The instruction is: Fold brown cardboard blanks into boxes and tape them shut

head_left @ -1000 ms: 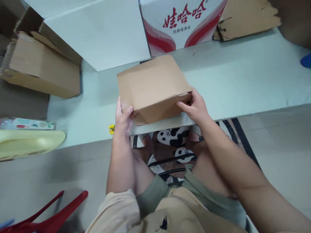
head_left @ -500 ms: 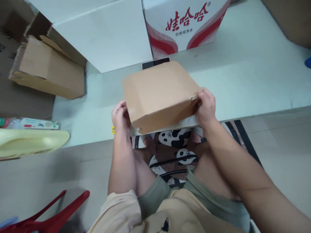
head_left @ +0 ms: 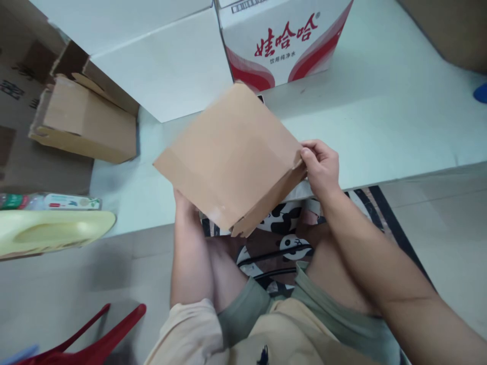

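Note:
A brown cardboard box (head_left: 236, 152) is tilted above the front edge of the pale table (head_left: 365, 137), one corner toward my lap. My right hand (head_left: 322, 167) pinches its right corner, thumb on top and fingers bent at the edge. Under the box's left side is my left hand (head_left: 184, 203), its fingers hidden by the cardboard. A small part of a dark flat object (head_left: 261, 99) shows behind the box.
White boxes (head_left: 163, 66) and a red-and-white carton (head_left: 285, 50) stand at the back. To the left are an open cardboard box (head_left: 89, 116), a bottle (head_left: 17, 201) and a pale green tray (head_left: 57, 228). A red stool (head_left: 87, 344) is at lower left.
The box has turned, its left part swinging toward me and over my left hand, whose fingers are now covered. My right hand stays at the right corner. The view has shifted slightly.

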The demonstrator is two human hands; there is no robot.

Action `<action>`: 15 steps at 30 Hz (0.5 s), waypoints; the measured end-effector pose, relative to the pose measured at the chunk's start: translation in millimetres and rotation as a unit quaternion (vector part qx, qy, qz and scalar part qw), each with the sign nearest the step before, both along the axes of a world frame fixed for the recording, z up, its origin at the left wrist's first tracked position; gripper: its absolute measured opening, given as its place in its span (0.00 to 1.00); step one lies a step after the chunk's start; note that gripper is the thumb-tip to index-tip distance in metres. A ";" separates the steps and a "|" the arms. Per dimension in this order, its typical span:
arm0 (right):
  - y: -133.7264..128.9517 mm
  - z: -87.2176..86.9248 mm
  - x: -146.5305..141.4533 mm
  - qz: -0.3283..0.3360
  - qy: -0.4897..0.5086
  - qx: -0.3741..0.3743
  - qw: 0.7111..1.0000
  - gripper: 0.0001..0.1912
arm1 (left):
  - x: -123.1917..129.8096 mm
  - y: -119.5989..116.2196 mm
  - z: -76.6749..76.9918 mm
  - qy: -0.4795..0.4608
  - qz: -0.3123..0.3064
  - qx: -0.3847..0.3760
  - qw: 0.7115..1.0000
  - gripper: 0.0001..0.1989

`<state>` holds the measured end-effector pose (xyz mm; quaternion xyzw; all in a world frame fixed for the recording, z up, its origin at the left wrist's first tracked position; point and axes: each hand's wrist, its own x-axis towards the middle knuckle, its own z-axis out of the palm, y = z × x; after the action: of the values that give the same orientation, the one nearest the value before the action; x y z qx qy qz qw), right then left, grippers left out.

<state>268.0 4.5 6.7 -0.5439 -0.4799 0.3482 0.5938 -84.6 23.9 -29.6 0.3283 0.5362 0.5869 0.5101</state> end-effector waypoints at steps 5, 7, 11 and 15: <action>8.6 -5.2 3.2 -0.032 -0.002 0.003 0.999 0.26 | 28.9 -2.6 26.0 -0.022 0.061 0.070 0.995 0.18; 9.3 -7.4 1.9 0.028 0.053 -0.048 0.997 0.31 | 39.7 -3.3 34.2 -0.032 0.056 0.069 0.995 0.19; 5.1 -6.0 -5.0 0.158 0.142 -0.157 0.964 0.33 | 52.5 -2.1 45.3 -0.047 0.040 0.072 0.996 0.20; -0.8 -2.4 -5.1 0.102 0.151 -0.154 0.971 0.31 | 55.4 3.0 45.2 -0.083 0.047 0.114 0.989 0.30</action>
<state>262.9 3.7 4.3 -0.5179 -0.3783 0.5551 0.5297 -29.1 26.9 15.6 0.3086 0.4367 0.6927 0.4839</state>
